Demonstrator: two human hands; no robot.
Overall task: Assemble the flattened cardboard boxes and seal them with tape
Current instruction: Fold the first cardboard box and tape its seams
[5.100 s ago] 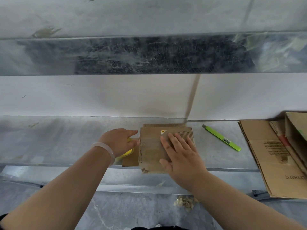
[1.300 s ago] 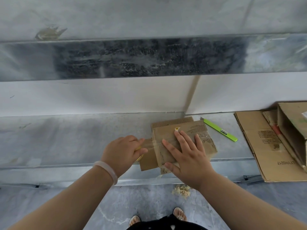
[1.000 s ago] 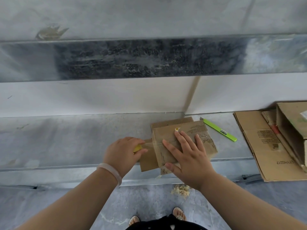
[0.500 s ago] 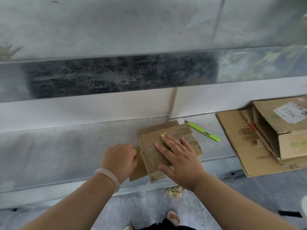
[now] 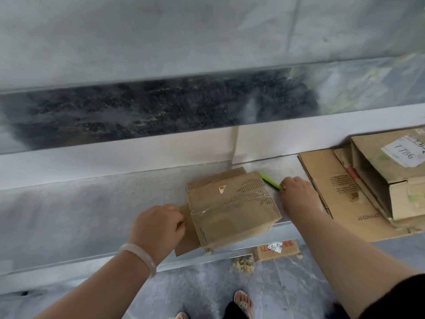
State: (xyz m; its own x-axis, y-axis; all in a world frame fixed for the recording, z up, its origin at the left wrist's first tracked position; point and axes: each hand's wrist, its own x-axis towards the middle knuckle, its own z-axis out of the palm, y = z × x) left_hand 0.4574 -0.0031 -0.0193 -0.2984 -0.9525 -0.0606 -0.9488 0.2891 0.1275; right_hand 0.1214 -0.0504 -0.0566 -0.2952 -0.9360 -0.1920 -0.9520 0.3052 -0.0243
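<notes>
Where clear tape point(image 5: 208, 211) crosses it, the worn box point(image 5: 236, 217) gleams

On the desk point(image 5: 92, 203) we find the small box point(image 5: 230, 208) at the near edge, the left hand point(image 5: 158, 226) against its left side, the right hand point(image 5: 296, 196) just right of it holding the cutter point(image 5: 269, 182) beside its far right corner, and farther right a flattened carton point(image 5: 340, 194) under an open box point(image 5: 391, 180).
</notes>
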